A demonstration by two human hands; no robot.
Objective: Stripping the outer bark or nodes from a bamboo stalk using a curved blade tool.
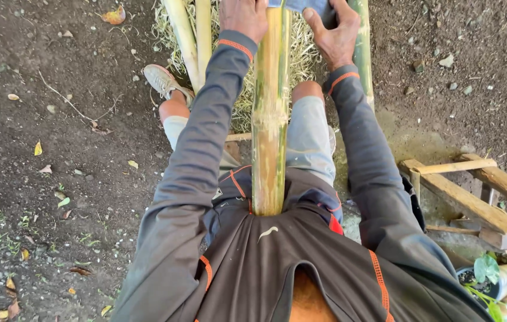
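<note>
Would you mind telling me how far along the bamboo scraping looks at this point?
A heap of pale shavings already lies under the bamboo pole. Both hands, left hand and right hand, grip a blade at its far end. Green skin remains along the pole, so scraping is unfinished.

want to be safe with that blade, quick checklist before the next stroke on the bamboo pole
1. Left hand gripping the blade's end: cannot tell, the top edge of the view cuts it off.
2. Right hand gripping the blade: ok, fingers wrap it.
3. Pole braced: ok, its near end butts against the jacket at the belly and it runs out between the knees.
4. Blade sits square across the pole: cannot tell, mostly out of frame.
5. Legs off the stroke line: ok, knees lie either side of the pole.
6. Footing: ok for the left shoe, flat on the dirt; the other foot is hidden.
</note>
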